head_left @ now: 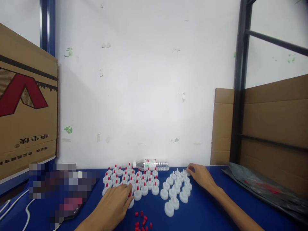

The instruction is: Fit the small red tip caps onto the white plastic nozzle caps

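On the blue table [207,211], our left hand [113,205] rests with fingers curled on the near edge of the white plastic nozzle caps with red tips [131,179]. Our right hand [201,176] pinches a plain white cap [187,172] at the far corner of the untipped white caps [176,189]; loose small red tips [141,221] lie nearest us.

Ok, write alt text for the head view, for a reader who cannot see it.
Two bare hands rest among white caps on a blue table: the left hand on the red-tipped caps, the right hand at the far edge of the plain caps. Loose red tips lie near; a bottle lies behind.
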Motion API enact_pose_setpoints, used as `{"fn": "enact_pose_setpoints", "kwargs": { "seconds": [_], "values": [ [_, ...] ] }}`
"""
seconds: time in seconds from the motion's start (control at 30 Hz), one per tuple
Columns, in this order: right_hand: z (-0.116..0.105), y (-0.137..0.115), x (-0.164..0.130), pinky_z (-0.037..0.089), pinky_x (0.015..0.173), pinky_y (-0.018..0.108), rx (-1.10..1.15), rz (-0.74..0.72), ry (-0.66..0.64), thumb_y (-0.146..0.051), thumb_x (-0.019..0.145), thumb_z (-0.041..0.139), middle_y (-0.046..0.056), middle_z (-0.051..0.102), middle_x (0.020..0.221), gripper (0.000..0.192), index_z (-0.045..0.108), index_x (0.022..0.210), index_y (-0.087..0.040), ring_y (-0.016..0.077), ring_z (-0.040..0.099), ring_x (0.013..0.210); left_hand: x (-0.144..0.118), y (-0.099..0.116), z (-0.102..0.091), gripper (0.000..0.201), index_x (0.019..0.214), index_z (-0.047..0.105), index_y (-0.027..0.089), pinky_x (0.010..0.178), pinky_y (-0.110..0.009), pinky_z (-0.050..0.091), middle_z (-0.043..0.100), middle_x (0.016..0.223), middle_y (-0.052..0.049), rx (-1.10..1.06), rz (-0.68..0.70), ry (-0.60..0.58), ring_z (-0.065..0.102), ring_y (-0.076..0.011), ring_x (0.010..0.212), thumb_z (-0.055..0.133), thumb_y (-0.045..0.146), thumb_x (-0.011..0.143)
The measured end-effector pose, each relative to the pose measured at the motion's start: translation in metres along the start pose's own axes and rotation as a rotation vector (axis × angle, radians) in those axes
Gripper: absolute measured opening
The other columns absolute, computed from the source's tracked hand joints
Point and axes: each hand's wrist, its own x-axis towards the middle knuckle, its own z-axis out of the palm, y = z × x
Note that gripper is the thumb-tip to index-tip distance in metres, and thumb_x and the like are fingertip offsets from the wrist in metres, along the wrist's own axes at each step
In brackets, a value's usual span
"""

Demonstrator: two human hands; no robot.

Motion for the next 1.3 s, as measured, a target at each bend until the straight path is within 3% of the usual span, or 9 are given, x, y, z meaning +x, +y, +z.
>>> {"fn": "enact_pose_setpoints", "kwargs": {
  "seconds": [0.27, 0.4, 0.5, 0.6, 0.77, 0.97, 1.1, 1.17, 1.3],
  "values": [
    [-0.019, -0.022, -0.001, 0.044, 0.070, 0.034, -0.067, -0.017, 0.019, -0.027, 0.094, 0.054, 0.008, 0.074, 0.074, 0.020, 0.067, 0.081, -0.020, 0.0284, 0.072, 0.074, 0.008, -0.017, -0.002, 0.022, 0.096, 0.063, 0.023, 0.071, -0.029, 0.042, 0.073, 0.093, -0.003, -0.229, 0.053, 0.255, 0.068, -0.0211, 0.084, 0.042, 0.027, 0.100],
    [-0.042, -0.072, -0.008, 0.044, 0.092, 0.044, -0.024, -0.140, 0.097, -0.028, 0.101, 0.044, 0.010, 0.074, 0.095, 0.024, 0.066, 0.097, -0.020, 0.0291, 0.070, 0.093, 0.007, -0.008, 0.005, 0.022, 0.102, 0.070, 0.024, 0.066, -0.025, 0.047, 0.076, 0.089, -0.001, -0.502, 0.058, 0.304, 0.068, -0.0177, 0.076, 0.050, 0.033, 0.100],
    [-0.052, -0.120, -0.033, 0.047, 0.096, 0.036, 0.076, -0.301, 0.070, -0.047, 0.103, 0.047, 0.006, 0.072, 0.114, 0.029, 0.062, 0.119, -0.028, 0.0241, 0.067, 0.106, 0.003, 0.004, 0.012, 0.022, 0.103, 0.073, 0.025, 0.061, -0.022, 0.048, 0.077, 0.087, 0.001, -0.631, 0.090, 0.299, 0.068, -0.0158, 0.068, 0.054, 0.037, 0.099],
    [-0.050, -0.161, -0.064, 0.039, 0.111, 0.045, 0.281, -0.607, -0.030, -0.060, 0.088, 0.069, 0.006, 0.066, 0.132, 0.067, 0.045, 0.143, -0.031, 0.0282, 0.061, 0.120, 0.001, 0.012, 0.020, 0.023, 0.106, 0.071, 0.027, 0.069, -0.022, 0.051, 0.078, 0.090, 0.001, -0.636, 0.205, 0.346, 0.071, -0.0163, 0.074, 0.052, 0.039, 0.102],
    [-0.039, -0.191, -0.087, 0.035, 0.113, 0.043, 0.336, -0.730, 0.068, -0.035, 0.100, 0.060, 0.001, 0.073, 0.100, 0.016, 0.061, 0.112, -0.025, 0.0193, 0.069, 0.094, -0.002, 0.022, 0.025, 0.034, 0.101, 0.063, 0.023, 0.075, -0.025, 0.049, 0.072, 0.094, -0.004, -0.454, 0.450, 0.402, 0.068, -0.0181, 0.085, 0.031, 0.033, 0.108],
    [-0.044, -0.157, -0.052, 0.038, 0.106, 0.045, 0.156, -0.840, 0.317, -0.019, 0.102, 0.053, 0.004, 0.075, 0.110, 0.016, 0.060, 0.115, -0.024, 0.0190, 0.070, 0.090, -0.007, 0.024, 0.004, 0.045, 0.072, 0.042, 0.023, 0.060, -0.026, 0.038, 0.055, 0.069, 0.001, -0.533, 0.216, 0.405, 0.053, -0.0155, 0.063, 0.023, 0.039, 0.109],
    [-0.049, -0.099, -0.017, 0.036, 0.107, 0.047, 0.077, -0.542, 0.332, -0.026, 0.103, 0.047, 0.003, 0.075, 0.108, 0.017, 0.060, 0.114, -0.026, 0.0204, 0.071, 0.094, -0.006, 0.010, -0.003, 0.042, 0.077, 0.049, 0.022, 0.066, -0.029, 0.038, 0.059, 0.077, 0.000, -0.430, 0.078, 0.356, 0.055, -0.0179, 0.071, 0.027, 0.038, 0.108],
    [-0.049, -0.070, -0.004, 0.037, 0.107, 0.047, 0.037, -0.368, 0.350, -0.030, 0.102, 0.046, 0.003, 0.075, 0.098, 0.018, 0.060, 0.110, -0.025, 0.0205, 0.071, 0.083, -0.004, 0.003, 0.000, 0.036, 0.085, 0.058, 0.022, 0.074, -0.031, 0.041, 0.062, 0.089, -0.003, -0.351, 0.068, 0.301, 0.059, -0.0201, 0.082, 0.031, 0.032, 0.107],
    [-0.045, -0.023, 0.009, 0.043, 0.099, 0.047, -0.002, -0.203, 0.352, -0.033, 0.097, 0.043, 0.002, 0.073, 0.075, 0.022, 0.062, 0.099, -0.023, 0.0206, 0.068, 0.063, -0.001, -0.005, 0.009, 0.030, 0.095, 0.066, 0.023, 0.081, -0.033, 0.044, 0.064, 0.101, -0.006, -0.256, 0.069, 0.171, 0.063, -0.0223, 0.092, 0.038, 0.024, 0.103]
  ]
}}
